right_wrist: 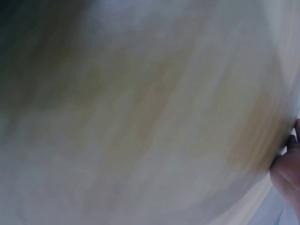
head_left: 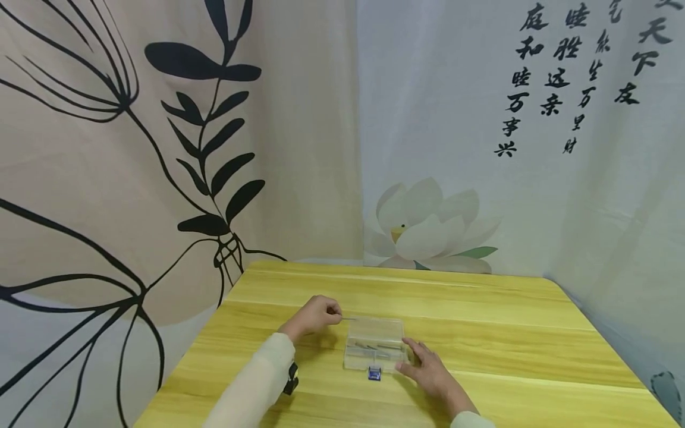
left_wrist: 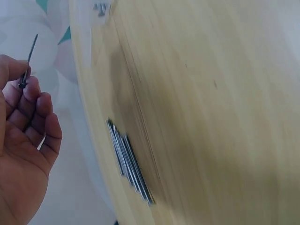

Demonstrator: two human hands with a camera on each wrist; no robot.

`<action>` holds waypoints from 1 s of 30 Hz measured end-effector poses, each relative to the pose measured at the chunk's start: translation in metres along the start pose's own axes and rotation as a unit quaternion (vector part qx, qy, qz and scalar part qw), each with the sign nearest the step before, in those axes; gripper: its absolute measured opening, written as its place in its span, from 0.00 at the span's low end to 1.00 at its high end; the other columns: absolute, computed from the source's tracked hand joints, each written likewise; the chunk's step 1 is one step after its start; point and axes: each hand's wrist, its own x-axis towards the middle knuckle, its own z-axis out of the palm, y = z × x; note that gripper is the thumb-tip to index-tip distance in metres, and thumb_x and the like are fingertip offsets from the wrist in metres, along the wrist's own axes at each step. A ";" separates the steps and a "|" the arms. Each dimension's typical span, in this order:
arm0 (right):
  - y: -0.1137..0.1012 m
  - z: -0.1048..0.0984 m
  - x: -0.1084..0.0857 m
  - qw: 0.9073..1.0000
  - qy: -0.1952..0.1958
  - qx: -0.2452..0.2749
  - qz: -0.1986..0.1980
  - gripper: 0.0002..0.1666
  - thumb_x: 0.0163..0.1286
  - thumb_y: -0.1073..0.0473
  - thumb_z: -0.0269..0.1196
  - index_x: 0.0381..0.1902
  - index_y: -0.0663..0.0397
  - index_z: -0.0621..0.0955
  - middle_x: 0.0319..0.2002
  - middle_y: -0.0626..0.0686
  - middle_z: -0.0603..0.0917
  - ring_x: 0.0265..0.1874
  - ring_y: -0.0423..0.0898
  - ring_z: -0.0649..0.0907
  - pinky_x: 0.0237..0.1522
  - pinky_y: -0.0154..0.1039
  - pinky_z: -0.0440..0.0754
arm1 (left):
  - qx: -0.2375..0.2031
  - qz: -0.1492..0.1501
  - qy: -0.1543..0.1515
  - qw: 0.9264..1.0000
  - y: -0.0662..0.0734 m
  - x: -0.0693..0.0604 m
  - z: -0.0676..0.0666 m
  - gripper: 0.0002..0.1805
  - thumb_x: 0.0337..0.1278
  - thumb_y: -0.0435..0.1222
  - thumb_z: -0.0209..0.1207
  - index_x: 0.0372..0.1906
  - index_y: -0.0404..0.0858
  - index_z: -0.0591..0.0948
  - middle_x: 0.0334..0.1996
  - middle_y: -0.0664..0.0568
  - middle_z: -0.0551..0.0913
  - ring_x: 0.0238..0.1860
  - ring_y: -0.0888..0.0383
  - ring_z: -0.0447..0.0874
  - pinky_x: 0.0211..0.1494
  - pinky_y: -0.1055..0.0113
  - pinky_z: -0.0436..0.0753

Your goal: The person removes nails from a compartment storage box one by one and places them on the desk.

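In the head view the left hand point(head_left: 317, 315) is left of a clear plastic box point(head_left: 374, 330), pinching a thin metal nail that points toward the box's back-left corner. In the left wrist view this hand point(left_wrist: 28, 117) holds the dark nail point(left_wrist: 32, 54) between thumb and fingertips, other fingers loosely curled. Several nails point(head_left: 377, 347) lie in the box's middle. The right hand point(head_left: 430, 371) rests at the box's right side, its fingers and thumb spread and touching the edge. Only a blurred part of the right hand point(right_wrist: 287, 173) shows in the right wrist view.
A small blue item point(head_left: 374, 373) sits at the box's front edge. The yellow wood-grain table point(head_left: 481, 321) extends around the box, with patterned curtains behind it. In the left wrist view several nails point(left_wrist: 129, 161) lie side by side, and small metal pieces point(left_wrist: 101, 8) show at the top.
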 end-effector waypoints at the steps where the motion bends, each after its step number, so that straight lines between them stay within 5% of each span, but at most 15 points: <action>1: 0.000 0.000 0.000 1.000 0.001 -0.002 -0.001 0.41 0.69 0.46 0.65 0.75 0.50 0.66 0.74 0.72 0.53 0.70 0.79 0.45 0.60 0.78 0.43 | -0.008 -0.002 0.005 1.000 -0.002 -0.002 -0.003 0.07 0.67 0.33 0.60 0.38 0.34 0.86 0.30 0.56 0.82 0.27 0.61 0.72 0.34 0.63 0.75; 8: 0.001 0.000 0.000 1.000 0.001 -0.002 -0.001 0.41 0.69 0.45 0.65 0.74 0.49 0.66 0.74 0.72 0.53 0.70 0.79 0.45 0.59 0.79 0.44 | -0.051 -0.025 0.041 0.998 -0.022 -0.024 -0.023 0.07 0.68 0.33 0.59 0.37 0.34 0.84 0.33 0.46 0.83 0.31 0.57 0.74 0.39 0.61 0.76; 17: 0.001 0.000 0.000 1.000 0.000 -0.004 0.003 0.41 0.68 0.44 0.65 0.75 0.48 0.66 0.74 0.72 0.53 0.70 0.78 0.45 0.60 0.79 0.44 | -0.047 -0.058 0.062 0.995 -0.050 -0.055 -0.041 0.07 0.67 0.32 0.60 0.34 0.31 0.83 0.30 0.51 0.79 0.31 0.57 0.71 0.36 0.62 0.72; 24: 0.002 0.000 0.002 1.000 -0.001 -0.010 0.001 0.42 0.69 0.44 0.64 0.75 0.48 0.65 0.74 0.72 0.53 0.70 0.78 0.46 0.60 0.78 0.45 | -0.057 -0.085 0.068 0.992 -0.061 -0.068 -0.040 0.07 0.66 0.31 0.61 0.38 0.30 0.84 0.34 0.51 0.82 0.37 0.56 0.75 0.42 0.61 0.75; 30: 0.002 0.000 0.001 1.000 -0.002 -0.008 0.000 0.41 0.69 0.44 0.64 0.75 0.49 0.65 0.74 0.72 0.53 0.70 0.78 0.47 0.60 0.78 0.45 | -0.062 -0.093 0.060 0.992 -0.069 -0.074 -0.034 0.05 0.63 0.32 0.62 0.35 0.33 0.85 0.33 0.50 0.81 0.33 0.56 0.73 0.36 0.61 0.74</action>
